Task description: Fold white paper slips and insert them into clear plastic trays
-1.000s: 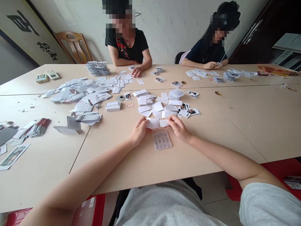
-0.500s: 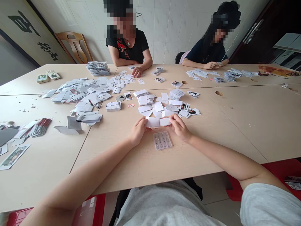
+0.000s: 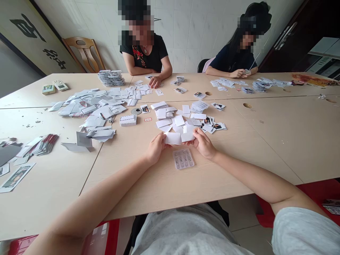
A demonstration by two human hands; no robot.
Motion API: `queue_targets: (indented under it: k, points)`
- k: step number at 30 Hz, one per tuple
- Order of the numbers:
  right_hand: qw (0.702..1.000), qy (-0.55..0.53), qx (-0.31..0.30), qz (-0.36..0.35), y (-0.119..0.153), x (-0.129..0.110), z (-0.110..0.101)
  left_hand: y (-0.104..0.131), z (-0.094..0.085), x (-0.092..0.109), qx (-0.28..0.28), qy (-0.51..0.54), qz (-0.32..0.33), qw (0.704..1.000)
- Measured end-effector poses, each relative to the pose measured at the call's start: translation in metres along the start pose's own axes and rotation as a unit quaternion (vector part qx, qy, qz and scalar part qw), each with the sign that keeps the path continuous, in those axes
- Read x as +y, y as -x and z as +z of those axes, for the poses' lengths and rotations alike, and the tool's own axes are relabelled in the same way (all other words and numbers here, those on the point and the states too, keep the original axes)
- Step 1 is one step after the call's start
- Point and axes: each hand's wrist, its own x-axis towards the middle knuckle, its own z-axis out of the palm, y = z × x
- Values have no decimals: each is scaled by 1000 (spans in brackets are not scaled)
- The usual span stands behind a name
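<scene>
The left hand [image 3: 156, 146] pinches one white rectangular paper card [image 3: 172, 138], its long axis running left to right. Below the hands, one clear plastic tray [image 3: 183, 158] lies on the pale wooden table [image 3: 225, 177], seemingly holding four slim pieces. The right hand [image 3: 204, 144] grips a second white paper piece [image 3: 188, 136], angled slightly up rightward.

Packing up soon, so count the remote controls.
2: left remote control and right remote control, side by side at the far left of the table; the paper pile might hide more.
</scene>
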Motion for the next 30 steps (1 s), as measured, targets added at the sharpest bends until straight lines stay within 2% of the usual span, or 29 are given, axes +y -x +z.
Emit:
queue_targets:
  k: [6, 15, 30]
  points:
    - [999, 30, 30, 14, -1, 1, 1, 1, 5, 7, 10, 13, -16, 1000]
    - [999, 31, 28, 10, -1, -2, 0, 2, 7, 11, -22, 6, -14, 1000]
    - [999, 13, 40, 19, -3, 0, -2, 1, 7, 12, -10, 20, -15, 1000]
